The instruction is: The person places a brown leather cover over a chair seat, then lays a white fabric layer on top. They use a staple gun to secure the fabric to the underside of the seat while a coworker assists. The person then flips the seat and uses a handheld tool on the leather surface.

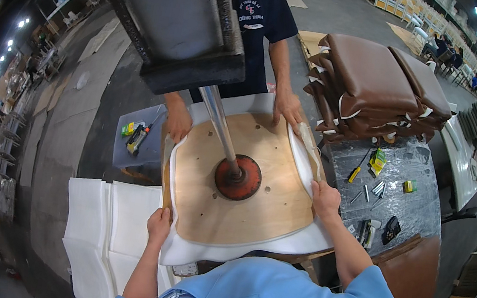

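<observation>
A pale plywood seat panel (253, 223) with several holes lies on a layer of white foam padding (194, 253). The round red foot (239, 178) of a press stands on the panel, at the end of a shiny metal rod (218, 119). My left hand (159, 225) is closed on the tan edge of a cover at the panel's near left side. At the right side my right hand (326, 199) pinches the beige cover edge (310, 149). Opposite me, a co-worker's hands (290, 106) hold the far left and far right edges.
The press's dark metal column (191, 70) hangs over the work. Brown upholstered cushions (368, 76) are stacked at right, behind a plastic-wrapped table (388, 199) with a screwdriver (359, 166) and metal bits. White foam sheets (85, 213) lie at left, below a tray (141, 157) with tools.
</observation>
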Demonstrator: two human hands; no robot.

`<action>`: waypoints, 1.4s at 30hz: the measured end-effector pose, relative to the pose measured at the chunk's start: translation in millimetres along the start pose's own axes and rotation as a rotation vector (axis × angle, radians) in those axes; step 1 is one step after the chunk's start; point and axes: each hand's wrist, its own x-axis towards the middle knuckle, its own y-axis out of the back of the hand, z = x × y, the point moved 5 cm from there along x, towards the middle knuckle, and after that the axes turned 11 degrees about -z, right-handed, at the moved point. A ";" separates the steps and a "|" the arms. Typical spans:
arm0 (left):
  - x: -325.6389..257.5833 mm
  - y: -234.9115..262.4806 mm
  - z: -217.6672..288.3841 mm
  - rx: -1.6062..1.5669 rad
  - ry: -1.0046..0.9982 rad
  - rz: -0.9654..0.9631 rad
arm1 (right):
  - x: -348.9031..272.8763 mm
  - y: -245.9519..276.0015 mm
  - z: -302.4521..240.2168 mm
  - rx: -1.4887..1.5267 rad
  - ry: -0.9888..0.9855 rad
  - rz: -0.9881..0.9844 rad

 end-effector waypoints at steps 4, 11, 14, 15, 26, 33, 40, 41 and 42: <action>1.1 1.1 -4.8 -0.049 -0.064 -0.020 | 1.8 -0.8 6.7 0.039 0.028 0.015; 4.6 -3.4 -7.7 -0.055 -0.033 -0.028 | 2.9 -7.2 18.5 0.083 0.098 0.048; 8.3 2.7 -22.8 -0.088 -0.025 -0.028 | 3.1 -7.9 9.0 0.071 0.095 0.022; 8.3 6.1 -29.0 -0.210 0.028 -0.058 | 2.8 -6.8 7.6 0.060 0.083 0.014; 6.8 -25.8 72.8 -0.270 -0.367 -0.260 | -3.4 -26.0 -107.7 0.300 0.332 -0.227; 12.7 -91.6 90.6 0.370 -0.788 -0.170 | -12.2 -78.5 -135.5 0.004 0.540 -0.073; 14.4 -53.2 77.0 0.281 -0.635 0.049 | 15.1 2.1 -26.9 -0.366 0.309 0.012; 14.9 -54.4 78.3 0.298 -0.611 0.035 | 14.2 12.0 -19.9 -0.366 0.287 0.056; 15.3 -56.1 79.9 0.315 -0.588 0.019 | 13.4 20.0 -13.5 -0.389 0.296 0.050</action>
